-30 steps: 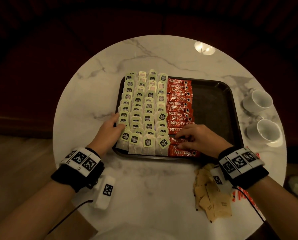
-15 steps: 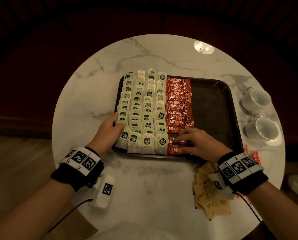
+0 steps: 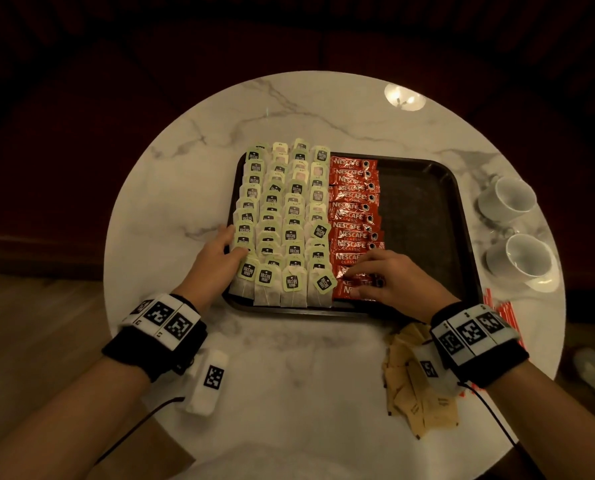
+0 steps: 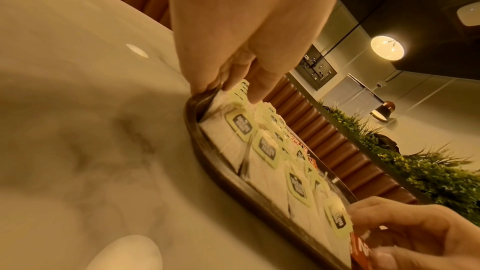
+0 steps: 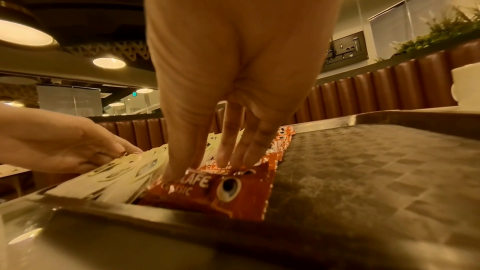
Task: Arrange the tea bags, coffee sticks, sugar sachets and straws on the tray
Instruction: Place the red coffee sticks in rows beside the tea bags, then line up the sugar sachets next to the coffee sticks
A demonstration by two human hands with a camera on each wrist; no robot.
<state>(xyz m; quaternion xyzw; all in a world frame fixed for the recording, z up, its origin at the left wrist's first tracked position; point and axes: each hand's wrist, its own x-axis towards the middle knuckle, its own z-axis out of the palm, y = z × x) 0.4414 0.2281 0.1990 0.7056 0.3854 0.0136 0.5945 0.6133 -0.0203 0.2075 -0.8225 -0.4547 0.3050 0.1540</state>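
A dark tray (image 3: 427, 220) holds several columns of green-tagged tea bags (image 3: 282, 220) on its left and one column of red coffee sticks (image 3: 353, 216) beside them. My left hand (image 3: 220, 258) lies with straight fingers on the tea bags at the tray's left rim (image 4: 207, 147). My right hand (image 3: 386, 275) presses thumb and fingertips down on the nearest coffee sticks (image 5: 207, 192) at the tray's front edge. Brown sugar sachets (image 3: 417, 393) lie loose on the table under my right wrist. Red straws (image 3: 500, 306) lie behind that wrist, mostly hidden.
The tray stands on a round marble table (image 3: 289, 341). Two white cups (image 3: 507, 199) (image 3: 521, 258) stand to the tray's right. A white tagged block (image 3: 208, 379) lies by my left wrist. The tray's right half is bare.
My right hand's fingers have shifted slightly over the nearest coffee sticks. My left hand has stayed on the tea bags.
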